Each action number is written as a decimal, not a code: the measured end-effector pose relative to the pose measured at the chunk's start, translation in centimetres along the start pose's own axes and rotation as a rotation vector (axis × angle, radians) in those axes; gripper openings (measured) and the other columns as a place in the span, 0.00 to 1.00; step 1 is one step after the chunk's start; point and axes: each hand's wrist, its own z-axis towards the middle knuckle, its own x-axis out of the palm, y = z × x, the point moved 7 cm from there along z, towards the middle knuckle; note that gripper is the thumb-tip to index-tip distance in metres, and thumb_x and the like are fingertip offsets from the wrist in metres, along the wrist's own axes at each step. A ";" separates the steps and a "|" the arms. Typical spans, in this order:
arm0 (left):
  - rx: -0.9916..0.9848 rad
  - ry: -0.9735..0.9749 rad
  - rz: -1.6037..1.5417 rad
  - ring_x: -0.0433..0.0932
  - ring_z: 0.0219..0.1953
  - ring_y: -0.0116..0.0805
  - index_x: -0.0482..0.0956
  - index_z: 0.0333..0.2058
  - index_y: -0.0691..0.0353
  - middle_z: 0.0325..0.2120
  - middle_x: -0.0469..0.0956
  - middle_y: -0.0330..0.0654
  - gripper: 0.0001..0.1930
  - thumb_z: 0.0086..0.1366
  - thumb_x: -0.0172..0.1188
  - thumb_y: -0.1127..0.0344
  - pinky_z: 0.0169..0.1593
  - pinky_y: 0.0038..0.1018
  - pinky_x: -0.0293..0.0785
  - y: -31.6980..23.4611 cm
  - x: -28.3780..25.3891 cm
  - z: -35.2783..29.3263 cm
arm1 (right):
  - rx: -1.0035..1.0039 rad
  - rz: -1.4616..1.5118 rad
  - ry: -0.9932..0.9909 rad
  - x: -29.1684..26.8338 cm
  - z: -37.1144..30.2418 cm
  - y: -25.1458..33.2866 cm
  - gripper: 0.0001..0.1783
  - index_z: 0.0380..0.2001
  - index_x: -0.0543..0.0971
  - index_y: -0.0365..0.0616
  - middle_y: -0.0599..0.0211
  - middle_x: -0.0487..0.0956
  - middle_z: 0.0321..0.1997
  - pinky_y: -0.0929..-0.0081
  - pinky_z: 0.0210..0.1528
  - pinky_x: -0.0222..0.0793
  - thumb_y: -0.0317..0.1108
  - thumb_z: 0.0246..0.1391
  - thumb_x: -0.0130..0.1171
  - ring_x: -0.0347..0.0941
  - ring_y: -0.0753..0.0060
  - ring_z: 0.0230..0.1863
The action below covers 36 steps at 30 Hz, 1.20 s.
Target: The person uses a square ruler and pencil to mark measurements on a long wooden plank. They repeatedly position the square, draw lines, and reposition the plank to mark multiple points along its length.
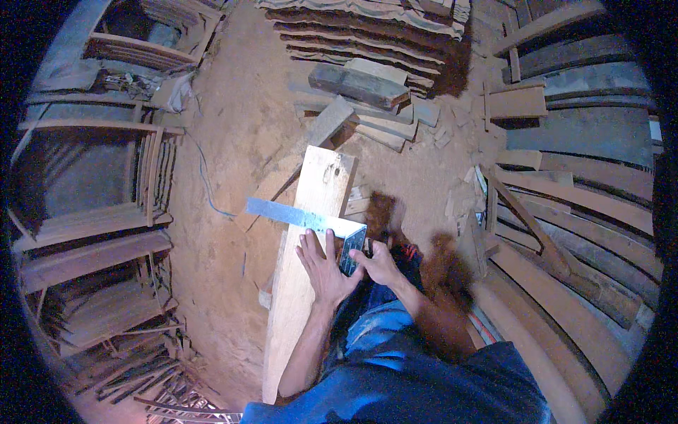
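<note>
A long pale wooden plank [288, 311] runs away from me along my left side, its far end showing a dark knot. Across its face lies a try square [272, 209], its metal blade sticking out past the plank's left edge and its dark stock along the right edge. My left hand [328, 274] rests flat on the wood with fingers spread, the fingertips at the blade's near edge. My right hand [383, 266] is closed at the stock, thumb against it. Its other fingers are partly hidden, and whether it holds anything else I cannot make out.
Beyond the plank, wood offcuts and a thick beam [360, 85] lie before a stack of wavy sheets [367, 32]. Wooden frames [92, 169] stand along the left, and long boards [579, 194] lean on the right. A thin cable [205, 173] crosses the dusty floor.
</note>
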 end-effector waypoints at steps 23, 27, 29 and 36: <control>0.064 -0.026 0.138 0.38 0.75 0.64 0.56 0.72 0.54 0.75 0.42 0.57 0.52 0.54 0.60 0.34 0.74 0.59 0.31 0.7 1.0 7.9 | -0.078 0.163 -0.218 0.1 7.1 2.6 0.20 0.55 0.74 0.36 0.58 0.78 0.55 0.63 0.63 0.63 0.38 0.66 0.53 0.71 0.61 0.57; 0.054 -0.028 0.142 0.37 0.76 0.64 0.56 0.72 0.54 0.75 0.42 0.57 0.52 0.54 0.60 0.34 0.74 0.59 0.31 0.8 1.0 7.8 | -0.066 0.127 -0.206 0.1 7.1 2.7 0.21 0.58 0.72 0.36 0.56 0.77 0.57 0.63 0.65 0.62 0.37 0.67 0.52 0.70 0.60 0.59; 0.059 -0.036 0.144 0.38 0.75 0.64 0.57 0.72 0.54 0.74 0.43 0.57 0.51 0.54 0.60 0.35 0.74 0.59 0.32 0.7 0.8 7.8 | -0.082 0.139 -0.207 0.1 7.1 2.6 0.22 0.59 0.72 0.35 0.56 0.76 0.58 0.63 0.65 0.61 0.37 0.67 0.53 0.69 0.60 0.60; 0.071 -0.058 0.142 0.41 0.75 0.65 0.58 0.71 0.54 0.74 0.45 0.57 0.51 0.54 0.60 0.34 0.73 0.60 0.34 0.5 0.3 7.3 | -0.072 0.137 -0.181 0.2 6.8 1.7 0.24 0.61 0.70 0.36 0.56 0.76 0.59 0.64 0.67 0.60 0.39 0.67 0.54 0.68 0.60 0.62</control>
